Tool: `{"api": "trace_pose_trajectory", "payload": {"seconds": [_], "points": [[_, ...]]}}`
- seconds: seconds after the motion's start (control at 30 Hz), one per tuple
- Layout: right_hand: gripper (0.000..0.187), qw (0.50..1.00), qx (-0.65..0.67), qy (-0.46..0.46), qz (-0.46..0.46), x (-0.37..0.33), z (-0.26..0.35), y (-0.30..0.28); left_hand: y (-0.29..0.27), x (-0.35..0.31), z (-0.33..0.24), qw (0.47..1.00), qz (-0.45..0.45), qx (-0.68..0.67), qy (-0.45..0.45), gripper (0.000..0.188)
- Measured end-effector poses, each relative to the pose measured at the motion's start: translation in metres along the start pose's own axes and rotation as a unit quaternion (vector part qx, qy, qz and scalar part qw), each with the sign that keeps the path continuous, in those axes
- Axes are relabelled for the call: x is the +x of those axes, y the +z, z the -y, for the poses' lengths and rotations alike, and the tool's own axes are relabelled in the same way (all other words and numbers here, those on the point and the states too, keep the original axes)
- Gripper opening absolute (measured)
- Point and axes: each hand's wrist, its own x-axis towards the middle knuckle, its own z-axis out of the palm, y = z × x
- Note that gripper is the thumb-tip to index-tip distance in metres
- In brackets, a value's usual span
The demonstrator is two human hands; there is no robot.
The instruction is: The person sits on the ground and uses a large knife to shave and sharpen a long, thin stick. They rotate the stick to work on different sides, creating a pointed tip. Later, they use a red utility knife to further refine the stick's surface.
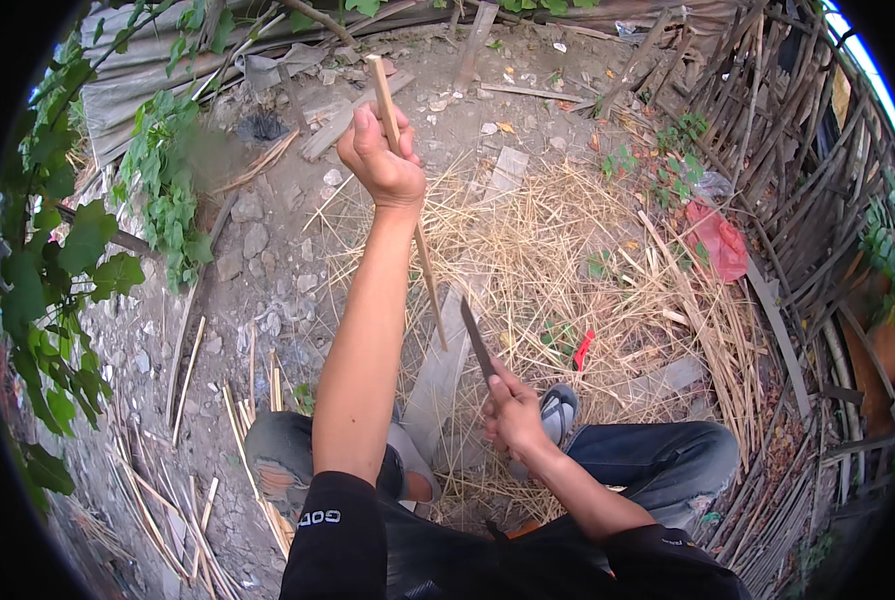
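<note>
The left hand (385, 168) is gripping a wooden strip (427, 268) at far left, its near end slanting toward the knife (477, 340), which the right hand (515, 414) is clasping, blade pointing away, probably for safety.

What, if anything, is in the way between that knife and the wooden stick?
Nothing visible: the knife, held in the right hand, and the stick have an open gap between them, with a board below.
</note>
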Motion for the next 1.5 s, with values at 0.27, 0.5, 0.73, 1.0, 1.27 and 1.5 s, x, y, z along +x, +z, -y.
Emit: {"api": "trace_pose_trajectory", "payload": {"seconds": [0.27,0.5,0.73,1.0,1.27,1.5], "points": [[0.055,0.854,0.160,-0.492,-0.062,-0.047,0.159,0.019,0.005,-0.002,0.007,1.000,0.002,0.011,0.007,0.065],[0.053,0.997,0.052,-0.042,-0.027,0.019,-0.002,0.016,0.011,-0.002,0.013,0.998,-0.053,0.012,0.032,0.064],[0.055,0.832,0.205,-0.516,-0.007,-0.043,0.195,0.018,0.008,-0.004,0.016,0.997,-0.032,0.059,0.024,0.067],[0.052,0.993,0.116,-0.009,-0.012,0.012,0.017,0.012,0.017,-0.009,0.011,0.998,-0.057,0.019,0.032,0.065],[0.057,0.795,0.235,-0.557,-0.053,-0.055,0.180,0.043,0.006,-0.007,0.013,0.999,-0.030,0.031,0.008,0.069],[0.050,0.981,0.162,0.047,-0.093,0.004,0.010,0.009,0.004,-0.004,0.006,0.998,-0.055,0.002,0.007,0.067]]}}
